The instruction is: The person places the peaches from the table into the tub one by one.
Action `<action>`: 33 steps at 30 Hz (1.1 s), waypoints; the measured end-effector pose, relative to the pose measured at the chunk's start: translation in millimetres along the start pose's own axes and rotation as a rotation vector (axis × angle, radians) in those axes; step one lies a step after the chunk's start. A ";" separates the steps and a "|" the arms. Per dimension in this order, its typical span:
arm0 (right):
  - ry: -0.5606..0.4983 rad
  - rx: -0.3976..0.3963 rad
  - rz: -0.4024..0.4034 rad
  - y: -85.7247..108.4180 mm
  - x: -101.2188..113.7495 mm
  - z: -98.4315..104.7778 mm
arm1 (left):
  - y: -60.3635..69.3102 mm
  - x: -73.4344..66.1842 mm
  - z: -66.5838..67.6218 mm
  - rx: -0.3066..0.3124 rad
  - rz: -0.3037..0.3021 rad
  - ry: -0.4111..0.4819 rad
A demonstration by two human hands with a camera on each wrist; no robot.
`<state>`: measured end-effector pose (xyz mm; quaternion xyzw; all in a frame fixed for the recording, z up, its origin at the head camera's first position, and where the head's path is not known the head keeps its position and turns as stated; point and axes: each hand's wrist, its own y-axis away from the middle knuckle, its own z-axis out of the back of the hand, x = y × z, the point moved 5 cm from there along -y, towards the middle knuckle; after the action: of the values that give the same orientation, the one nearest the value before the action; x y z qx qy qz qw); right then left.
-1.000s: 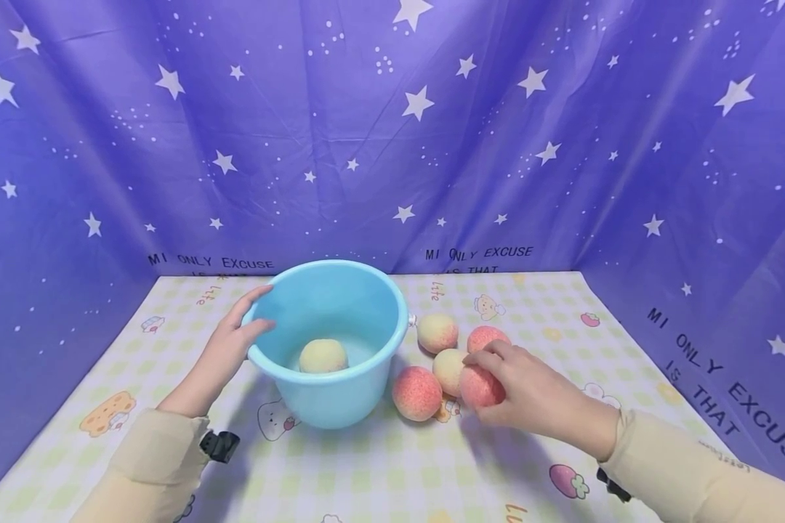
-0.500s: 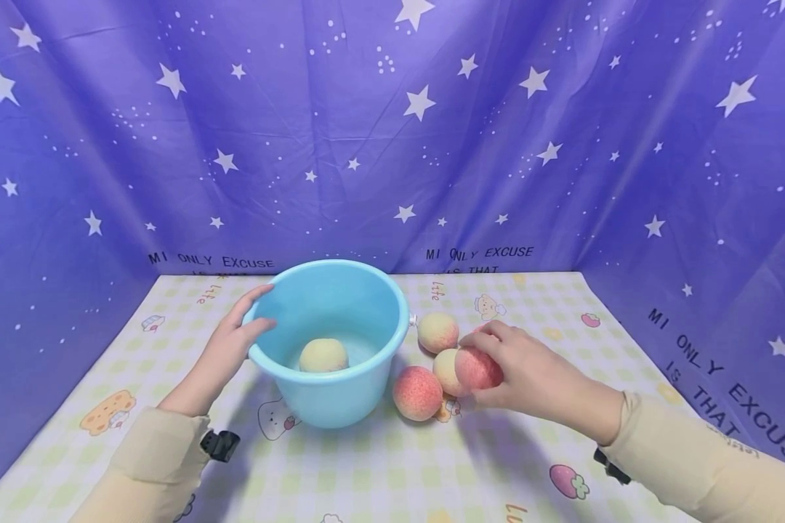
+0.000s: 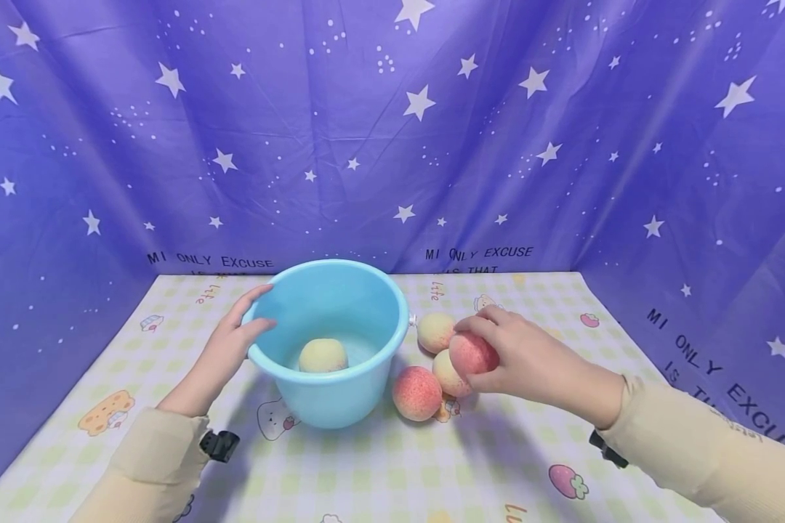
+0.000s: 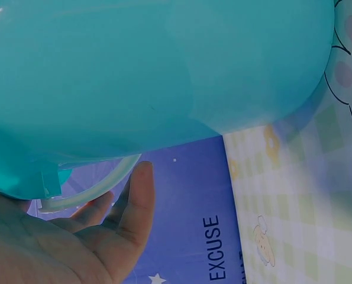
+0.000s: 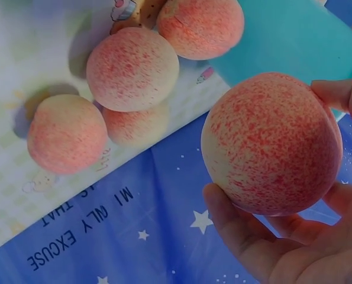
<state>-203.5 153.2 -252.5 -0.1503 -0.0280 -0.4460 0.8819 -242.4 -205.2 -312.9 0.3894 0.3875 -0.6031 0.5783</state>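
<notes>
Left of centre in the head view, a light-blue bucket point(image 3: 333, 407) stands on a checked tablecloth point(image 3: 347, 472), before a purple star-printed curtain point(image 3: 366, 109). The left hand point(image 3: 231, 340) grips its left rim, thumb over the edge and index finger extended farther back. A cream peach point(image 3: 323, 355) lies on the bucket's floor. Over to the right, the right hand point(image 3: 520, 359) pinches a deep-pink peach point(image 3: 474, 354) between thumb and fingers; from this angle it overlaps a pale middle peach point(image 3: 446, 374). A pale back peach point(image 3: 435, 331) sits just behind that one, and a coral front peach point(image 3: 416, 393) rests near the bucket. Both arms wear beige sleeves point(image 3: 150, 457).

Through the left wrist camera, the bucket's wall fills the upper part. The palm lies below the rim, by a whitish handle point(image 4: 102, 188), and some fingers reach up outside the bucket; whether they touch the handle cannot be told.

From the right wrist camera, the digits bear on the deep-pink peach from opposite sides, holding it clear of four others. These lie clustered on the tablecloth, among them a leftmost peach point(image 5: 66, 133). Part of the bucket shows at upper right, beyond the held fruit.
</notes>
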 end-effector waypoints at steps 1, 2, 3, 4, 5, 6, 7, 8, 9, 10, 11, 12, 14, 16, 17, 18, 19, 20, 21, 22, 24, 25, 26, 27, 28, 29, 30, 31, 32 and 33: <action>-0.001 0.001 0.003 -1.4 0.6 1.0 | 0.0 -0.1 0.0 0.000 0.002 -0.001; -0.004 0.003 0.004 -2.6 1.2 2.1 | 0.1 -0.4 -0.2 0.000 0.001 0.000; -0.007 0.004 0.004 -3.9 1.8 2.9 | 0.3 -0.7 -0.4 0.001 0.000 0.002; -0.009 0.004 0.007 -5.1 2.5 3.9 | 0.4 -0.9 -0.4 0.000 -0.001 0.002; -0.011 0.006 0.007 -6.1 3.1 4.7 | 0.5 -1.1 -0.5 0.000 -0.002 0.003; -0.010 0.007 0.008 -7.1 3.7 5.6 | 0.6 -1.2 -0.6 0.000 -0.003 0.004; -0.013 0.007 0.008 -8.0 4.2 6.4 | 0.8 -1.2 -0.7 0.000 -0.003 0.006; -0.015 0.007 0.009 -9.1 4.8 7.3 | 0.9 -1.2 -0.7 0.000 -0.003 0.006; -0.018 0.009 0.008 -10.1 5.3 8.1 | 1.0 -1.2 -0.7 0.001 -0.002 0.007; -0.020 0.010 0.008 -11.2 6.0 8.9 | 1.1 -1.2 -0.7 0.001 -0.002 0.007; -0.021 0.011 0.007 -12.4 6.7 9.7 | 1.2 -1.2 -0.6 0.002 -0.002 0.006; -0.025 0.013 0.006 -13.6 7.5 10.6 | 1.3 -1.2 -0.5 0.002 -0.001 0.006; -0.030 0.018 0.002 -16.1 9.4 12.2 | 1.4 -1.4 -0.3 0.003 -0.001 0.006; -0.033 0.026 -0.004 -18.5 11.2 13.8 | 1.5 -1.5 -0.2 0.004 -0.001 0.006; -0.035 0.032 -0.007 -19.7 12.2 14.4 | 1.6 -1.5 -0.2 0.004 0.000 0.005; -0.038 0.039 -0.012 -20.8 13.1 15.1 | 1.7 -1.5 -0.2 0.004 0.001 0.004; -0.040 0.045 -0.014 -22.0 14.1 15.7 | 1.7 -1.5 -0.2 0.004 0.001 0.005; -0.042 0.052 -0.017 -23.0 14.9 16.3 | 1.8 -1.4 -0.2 0.005 0.001 0.006; -0.043 0.059 -0.020 -24.0 15.7 16.7 | 1.8 -1.4 -0.2 0.005 0.001 0.006; -0.045 0.066 -0.022 -25.0 16.6 17.3 | 1.9 -1.3 -0.2 0.004 0.001 0.006; -0.046 0.073 -0.020 -26.8 18.3 18.5 | 2.2 -1.3 -0.4 0.004 0.000 0.008; -0.044 0.076 -0.018 -27.5 19.1 19.1 | 2.4 -1.3 -0.5 0.005 0.000 0.010; -0.043 0.078 -0.017 -28.1 20.0 19.7 | 2.5 -1.3 -0.6 0.006 0.000 0.010; -0.042 0.080 -0.017 -29.0 20.5 20.2 | 2.6 -1.4 -0.6 0.006 0.000 0.009; -0.039 0.082 -0.015 -29.8 21.3 20.9 | 2.7 -1.5 -0.6 0.006 -0.001 0.009; -0.037 0.086 -0.014 -30.6 22.0 21.5 | 2.7 -1.6 -0.7 0.006 -0.002 0.009; -0.035 0.091 -0.016 -31.6 22.7 22.1 | 2.6 -1.6 -0.7 0.006 -0.003 0.010; -0.031 0.093 -0.017 -33.0 23.2 23.0 | 2.5 -1.7 -0.7 0.006 -0.004 0.010; -0.030 0.097 -0.021 -34.6 23.6 24.0 | 2.3 -1.8 -0.5 0.005 -0.006 0.011; -0.026 0.101 -0.025 -36.4 24.1 25.1 | 2.2 -1.8 -0.5 0.005 -0.007 0.011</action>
<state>-215.9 121.4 -215.4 -0.1112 -0.0638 -0.4528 0.8824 -240.1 -204.1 -311.5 0.3928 0.3905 -0.6037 0.5733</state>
